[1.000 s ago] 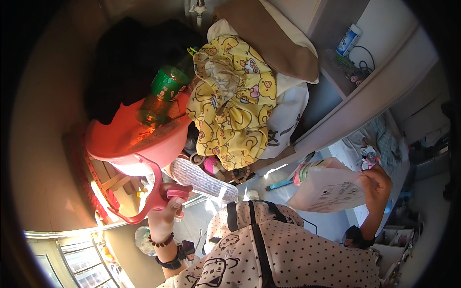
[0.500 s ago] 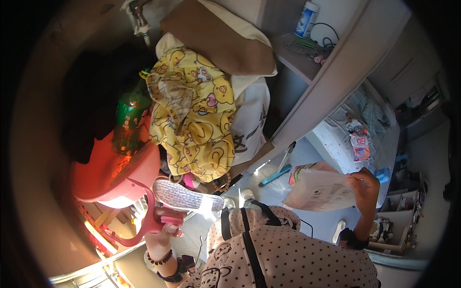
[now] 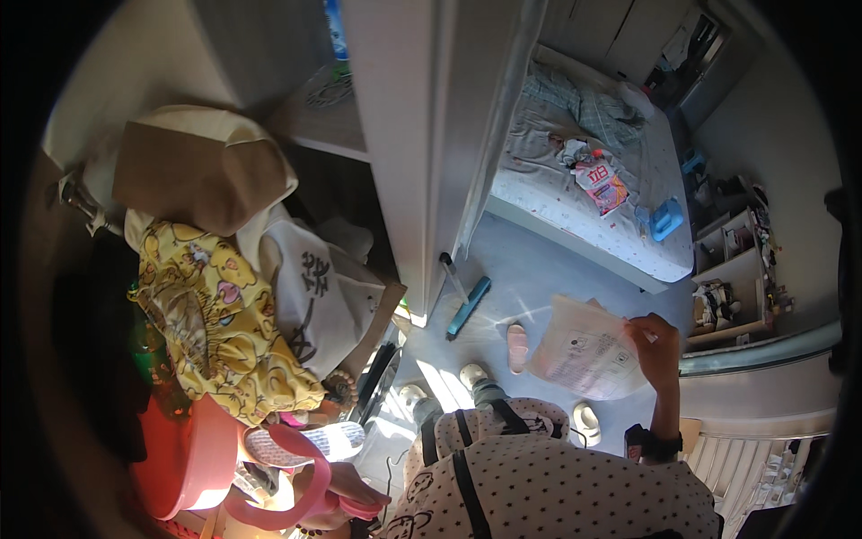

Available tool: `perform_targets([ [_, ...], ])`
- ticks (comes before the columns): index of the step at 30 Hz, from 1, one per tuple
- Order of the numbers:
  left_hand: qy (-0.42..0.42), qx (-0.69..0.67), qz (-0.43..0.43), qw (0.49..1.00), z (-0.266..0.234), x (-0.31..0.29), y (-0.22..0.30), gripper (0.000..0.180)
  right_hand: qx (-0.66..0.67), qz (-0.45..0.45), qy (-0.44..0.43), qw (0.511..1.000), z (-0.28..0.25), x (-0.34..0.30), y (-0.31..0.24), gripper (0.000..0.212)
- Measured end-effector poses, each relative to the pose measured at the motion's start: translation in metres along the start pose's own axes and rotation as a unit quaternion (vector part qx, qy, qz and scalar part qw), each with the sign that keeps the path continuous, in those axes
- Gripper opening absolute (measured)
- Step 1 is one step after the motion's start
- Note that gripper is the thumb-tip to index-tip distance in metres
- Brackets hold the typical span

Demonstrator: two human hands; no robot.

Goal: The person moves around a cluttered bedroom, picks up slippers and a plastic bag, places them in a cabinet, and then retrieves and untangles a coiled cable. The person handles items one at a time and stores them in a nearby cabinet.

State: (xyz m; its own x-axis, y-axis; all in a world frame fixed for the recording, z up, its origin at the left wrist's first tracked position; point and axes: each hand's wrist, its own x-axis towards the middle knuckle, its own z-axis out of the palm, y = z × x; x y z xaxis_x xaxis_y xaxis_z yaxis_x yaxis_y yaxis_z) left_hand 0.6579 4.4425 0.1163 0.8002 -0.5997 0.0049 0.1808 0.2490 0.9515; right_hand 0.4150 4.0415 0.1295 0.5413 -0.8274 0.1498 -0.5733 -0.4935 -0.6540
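Note:
My right hand [image 3: 655, 340] pinches the upper corner of a translucent, printed plastic bag [image 3: 582, 359], which hangs over the floor to the right of my body. At the lower left, my left hand [image 3: 352, 487] is closed on a pink curved plastic piece [image 3: 316, 485]; its exact kind is unclear. A white patterned insole-shaped piece [image 3: 337, 442] lies just beyond that hand. Beside it stands a red-pink basin [image 3: 193, 463]. Yellow cloth with cartoon ducks [image 3: 229, 314] lies beyond, next to a white cloth bag [image 3: 314, 296] with dark writing.
A broom with a blue head [image 3: 469, 307] lies near the door frame [image 3: 422, 162]. A pink slipper [image 3: 517, 349] and a pale shoe [image 3: 586, 424] are on the floor. The bed [image 3: 539, 193] holds a detergent bag [image 3: 600, 184] and a blue jug [image 3: 666, 219]. A shelf unit [image 3: 741, 278] stands right.
My view has turned right, bringing more bed and floor into sight. Both hands keep their hold. The plastic bag now hangs more open, and the left hand sits lower in the picture.

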Motion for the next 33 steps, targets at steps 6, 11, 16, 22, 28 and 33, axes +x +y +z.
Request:
perform_targets([
  [6,0.038,0.049,-0.008,0.998,0.074,-0.007,-0.045,0.037,-0.017,0.011,-0.080,0.997,0.021,0.019,0.097,0.006],
  [11,0.130,0.065,-0.011,0.989,0.127,-0.050,-0.083,0.036,-0.111,-0.120,-0.222,0.961,0.080,0.035,0.173,0.004],
  [16,0.255,0.024,-0.002,0.967,0.176,-0.117,-0.106,0.031,-0.134,-0.259,-0.363,0.885,0.157,0.051,0.211,0.007],
  [22,0.382,-0.065,-0.022,0.922,0.232,-0.191,-0.135,0.028,-0.144,-0.372,-0.518,0.757,0.261,0.033,0.215,0.009],
  [28,0.521,-0.161,-0.075,0.835,0.295,-0.252,-0.179,0.021,-0.204,-0.489,-0.580,0.618,0.378,-0.024,0.199,0.014],
  [33,0.608,-0.232,-0.112,0.751,0.340,-0.281,-0.219,0.015,-0.216,-0.485,-0.643,0.551,0.446,-0.101,0.155,0.040],
])
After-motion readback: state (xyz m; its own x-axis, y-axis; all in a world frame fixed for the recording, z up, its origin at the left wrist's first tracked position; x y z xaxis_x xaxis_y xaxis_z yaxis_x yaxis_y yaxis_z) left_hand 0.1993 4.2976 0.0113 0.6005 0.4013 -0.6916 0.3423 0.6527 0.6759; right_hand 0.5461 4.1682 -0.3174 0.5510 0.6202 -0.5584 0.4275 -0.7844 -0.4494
